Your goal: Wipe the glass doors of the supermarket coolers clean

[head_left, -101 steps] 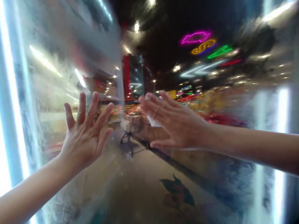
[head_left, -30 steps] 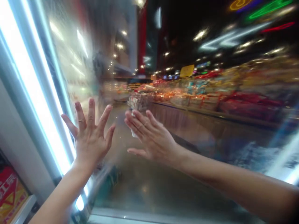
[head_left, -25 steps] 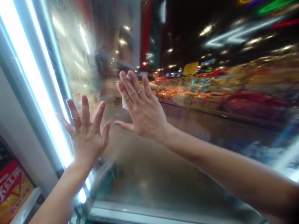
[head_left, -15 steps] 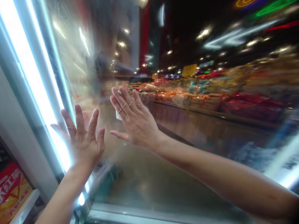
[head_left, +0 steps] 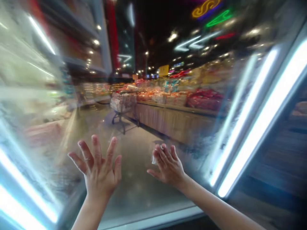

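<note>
The outstretched right hand (head_left: 168,166) mostly hides a white wipe (head_left: 153,160) beneath it; whether it grips this cannot be told. The left hand (head_left: 102,174) is splayed. They stand wider apart than earlier, uncovering a cart (head_left: 123,103) beyond.

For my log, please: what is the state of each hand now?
Left hand: open, spread, nothing seen in it.
Right hand: open, flat over white cloth or paper.

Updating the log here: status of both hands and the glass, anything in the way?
Left hand spread, no object visible. Right hand open, white cloth beneath. Glass pane before both, contact unclear. Shopping cart beyond, not blocking.
</note>
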The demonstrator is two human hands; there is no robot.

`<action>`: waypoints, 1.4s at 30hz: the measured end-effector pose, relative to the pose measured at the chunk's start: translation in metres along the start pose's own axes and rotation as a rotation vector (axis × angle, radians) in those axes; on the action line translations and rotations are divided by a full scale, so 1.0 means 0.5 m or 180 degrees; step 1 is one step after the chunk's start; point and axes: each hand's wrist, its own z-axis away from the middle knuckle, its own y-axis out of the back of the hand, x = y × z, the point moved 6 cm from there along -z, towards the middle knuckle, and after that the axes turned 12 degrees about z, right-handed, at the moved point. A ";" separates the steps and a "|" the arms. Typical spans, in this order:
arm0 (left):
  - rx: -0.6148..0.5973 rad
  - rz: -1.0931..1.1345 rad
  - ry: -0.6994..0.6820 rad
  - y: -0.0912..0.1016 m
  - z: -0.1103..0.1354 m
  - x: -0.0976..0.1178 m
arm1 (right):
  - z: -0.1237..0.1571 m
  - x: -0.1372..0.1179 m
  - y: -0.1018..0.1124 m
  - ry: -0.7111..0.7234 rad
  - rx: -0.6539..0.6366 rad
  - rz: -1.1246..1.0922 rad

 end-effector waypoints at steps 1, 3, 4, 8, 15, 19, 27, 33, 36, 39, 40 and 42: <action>-0.0015 0.0029 -0.0025 -0.010 0.000 0.014 | 0.014 0.026 0.003 -0.0111 0.0008 0.0063; 0.0027 0.0085 -0.0110 -0.025 -0.005 0.045 | 0.030 0.089 0.009 -0.0538 0.0053 0.0182; 0.0053 0.0108 -0.0166 -0.032 -0.008 0.061 | 0.040 0.116 0.012 -0.0753 0.0070 0.0229; -0.0071 0.0159 -0.0446 -0.062 -0.023 0.124 | 0.123 0.136 0.014 -0.0772 0.0039 0.0343; -0.0118 0.0259 -0.0607 -0.106 -0.033 0.192 | 0.155 0.279 0.025 -0.1311 0.0094 0.0262; -0.0070 0.0208 -0.0687 -0.113 -0.041 0.210 | 0.191 0.307 0.026 -0.1503 0.0019 0.0161; -0.0054 0.0070 -0.0640 -0.091 -0.047 0.179 | 0.162 0.344 0.041 -0.1824 0.0030 0.0331; 0.0037 -0.0070 -0.0401 -0.059 -0.036 0.113 | 0.087 0.179 0.030 -0.0340 -0.0020 0.0390; 0.0109 -0.0205 -0.0250 -0.033 -0.026 0.061 | -0.003 0.175 0.036 -0.0679 0.0138 0.0430; 0.0167 -0.0309 -0.0107 -0.006 -0.016 0.005 | -0.090 0.137 0.033 -0.0746 0.0170 0.0339; 0.0195 -0.0347 -0.0076 0.002 -0.014 -0.012 | -0.112 0.102 0.029 -0.0463 0.0179 0.0233; 0.0265 -0.0408 -0.0046 0.019 -0.013 -0.046 | -0.149 0.020 0.021 0.0326 0.0213 0.0019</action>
